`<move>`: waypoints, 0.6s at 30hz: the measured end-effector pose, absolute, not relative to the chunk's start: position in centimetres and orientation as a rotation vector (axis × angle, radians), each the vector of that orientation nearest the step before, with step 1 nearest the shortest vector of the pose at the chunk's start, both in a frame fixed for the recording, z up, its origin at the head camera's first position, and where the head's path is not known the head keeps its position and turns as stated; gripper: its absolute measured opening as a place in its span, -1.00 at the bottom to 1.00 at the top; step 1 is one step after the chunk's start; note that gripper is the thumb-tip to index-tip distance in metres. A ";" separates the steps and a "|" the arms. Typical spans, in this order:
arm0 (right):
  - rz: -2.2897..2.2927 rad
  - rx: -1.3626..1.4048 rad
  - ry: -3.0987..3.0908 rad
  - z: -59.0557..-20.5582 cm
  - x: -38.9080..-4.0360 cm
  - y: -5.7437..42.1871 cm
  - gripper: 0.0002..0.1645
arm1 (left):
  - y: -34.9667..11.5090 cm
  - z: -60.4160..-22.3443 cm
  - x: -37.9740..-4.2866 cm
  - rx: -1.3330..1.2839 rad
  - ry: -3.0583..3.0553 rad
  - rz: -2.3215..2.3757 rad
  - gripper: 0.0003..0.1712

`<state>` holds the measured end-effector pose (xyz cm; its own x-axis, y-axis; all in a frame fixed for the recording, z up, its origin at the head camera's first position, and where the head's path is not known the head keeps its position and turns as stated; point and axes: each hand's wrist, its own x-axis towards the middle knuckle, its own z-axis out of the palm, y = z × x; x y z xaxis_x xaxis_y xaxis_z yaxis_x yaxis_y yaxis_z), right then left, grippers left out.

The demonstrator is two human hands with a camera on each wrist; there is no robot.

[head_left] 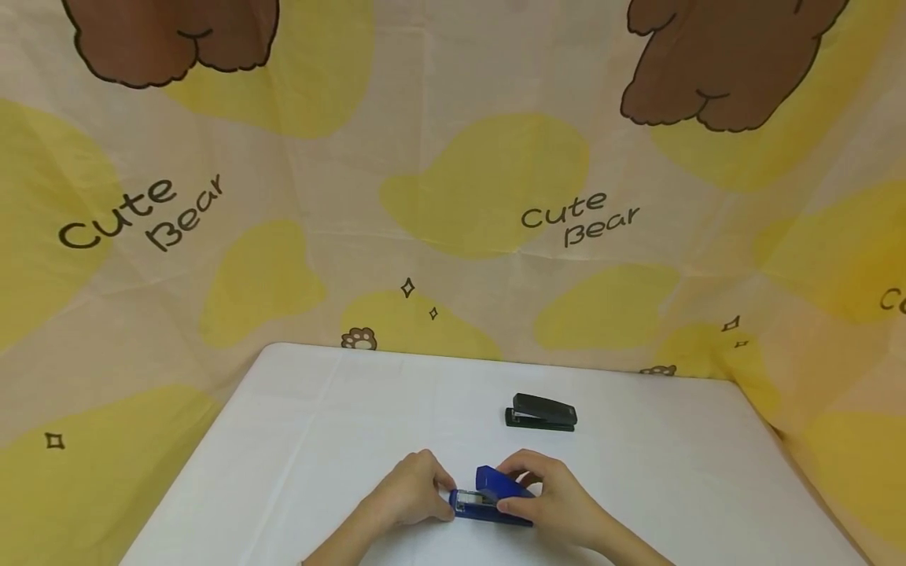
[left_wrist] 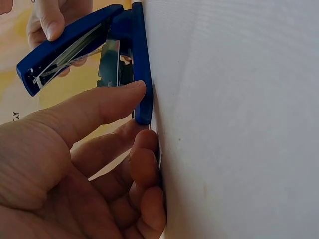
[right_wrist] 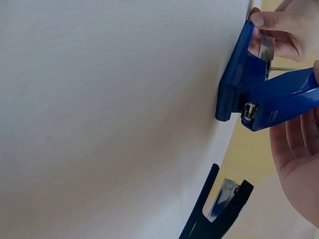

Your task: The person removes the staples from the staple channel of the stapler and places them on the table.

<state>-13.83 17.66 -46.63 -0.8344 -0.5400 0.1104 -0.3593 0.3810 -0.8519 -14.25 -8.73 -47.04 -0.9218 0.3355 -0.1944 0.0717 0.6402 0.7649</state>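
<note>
A blue stapler (head_left: 488, 516) rests on the white table with its top swung up. My left hand (head_left: 416, 489) pinches the front end of its base (left_wrist: 143, 64), thumb on one side. My right hand (head_left: 559, 499) holds the raised top cover (left_wrist: 65, 44) between thumb and fingers. In the left wrist view, a metal strip and a spring show inside the cover, and a staple track (left_wrist: 108, 64) stands apart from it. The hinge end (right_wrist: 250, 110) faces the camera in the right wrist view. Part of the right hand falls outside that view.
Behind the blue stapler, a black stapler (head_left: 541, 414) lies on the white table (head_left: 368, 424), slightly to the right. A cloth printed with bears (head_left: 453, 189) hangs behind the table and along its sides.
</note>
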 end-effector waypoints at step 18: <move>-1.558 -0.871 2.544 -46.4 -13.0 19.3 -0.68 | -8.7 -46.8 -14.1 0.314 2.542 1.161 -0.63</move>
